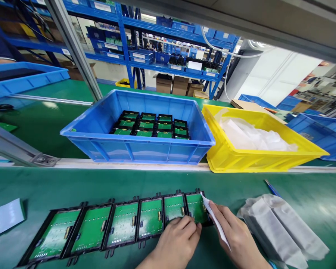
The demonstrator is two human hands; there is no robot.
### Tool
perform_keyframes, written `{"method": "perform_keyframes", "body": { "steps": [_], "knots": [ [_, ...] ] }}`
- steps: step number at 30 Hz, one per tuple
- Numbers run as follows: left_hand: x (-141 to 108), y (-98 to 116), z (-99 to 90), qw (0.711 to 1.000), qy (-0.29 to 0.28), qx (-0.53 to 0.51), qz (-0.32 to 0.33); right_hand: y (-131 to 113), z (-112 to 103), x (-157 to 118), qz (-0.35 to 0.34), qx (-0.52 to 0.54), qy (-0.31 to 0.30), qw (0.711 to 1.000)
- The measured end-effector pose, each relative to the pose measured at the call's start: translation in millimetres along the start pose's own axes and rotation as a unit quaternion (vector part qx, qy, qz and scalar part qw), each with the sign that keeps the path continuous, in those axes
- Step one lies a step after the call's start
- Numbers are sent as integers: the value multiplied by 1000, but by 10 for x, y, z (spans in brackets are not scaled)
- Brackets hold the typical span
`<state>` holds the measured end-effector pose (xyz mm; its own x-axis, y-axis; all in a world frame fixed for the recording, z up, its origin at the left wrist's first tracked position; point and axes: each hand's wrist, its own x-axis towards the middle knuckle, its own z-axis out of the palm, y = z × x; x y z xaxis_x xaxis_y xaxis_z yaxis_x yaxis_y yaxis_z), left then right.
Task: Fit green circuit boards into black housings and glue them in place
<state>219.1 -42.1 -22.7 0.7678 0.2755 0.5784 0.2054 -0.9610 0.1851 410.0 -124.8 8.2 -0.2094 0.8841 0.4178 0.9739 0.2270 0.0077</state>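
A row of several green circuit boards (147, 217) in black plastic frames lies slantwise on the green work surface. My left hand (179, 239) is closed, its bent fingers on the lower edge of the rightmost framed circuit board (195, 205); the fingertips are partly hidden. In my right hand (235, 231) is a thin white sheet or pouch (213, 216), seen nearly edge-on. It stands against the right end of that last board. Right of my right hand lie pale, wrapped bundles (282, 228), contents hidden.
Behind the work surface stand a blue bin (140, 147) of framed boards and a yellow bin (252, 161) of white wrapping. A blue pen-like tool (273, 188) lies near the bundles. A white card-like piece (8, 216) is at left. A metal post (75, 48) rises behind.
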Motion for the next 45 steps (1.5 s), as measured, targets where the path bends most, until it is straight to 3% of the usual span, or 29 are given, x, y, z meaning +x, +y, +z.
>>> {"method": "perform_keyframes", "body": {
  "steps": [15,18,21,23,26,28,30,32,33,34,36,39,45],
  "knots": [
    [-23,2,4,999,-26,-20,-6,-40,-32,91,18,-16,-38,999],
    [-25,2,-9,999,-32,-27,-10,-46,-66,202,49,-1,-26,998],
    [-34,3,-14,999,-34,-35,-16,14,-133,347,134,82,-20,987],
    [-45,5,-12,998,-32,-40,-20,102,-189,429,239,198,-34,950],
    [-49,1,-33,998,-30,-51,-26,261,-254,477,369,332,-51,867],
    [-27,-14,-85,997,-36,-63,-39,347,-270,455,425,391,-26,816],
    [18,-48,-160,990,-60,-92,-91,396,-263,411,479,475,39,737],
    [80,-106,-231,975,-95,-115,-166,413,-245,370,515,571,108,630],
    [113,-140,-253,966,-113,-117,-200,413,-236,354,518,603,127,593],
    [143,-176,-263,959,-130,-115,-223,410,-227,342,517,627,134,568],
    [191,-241,-249,953,-161,-109,-233,402,-210,324,510,653,120,547],
    [221,-289,-191,946,-194,-117,-232,391,-174,295,500,659,73,557],
    [213,-282,-174,944,-205,-104,-238,359,-57,280,410,583,-101,694]
  ]
}}
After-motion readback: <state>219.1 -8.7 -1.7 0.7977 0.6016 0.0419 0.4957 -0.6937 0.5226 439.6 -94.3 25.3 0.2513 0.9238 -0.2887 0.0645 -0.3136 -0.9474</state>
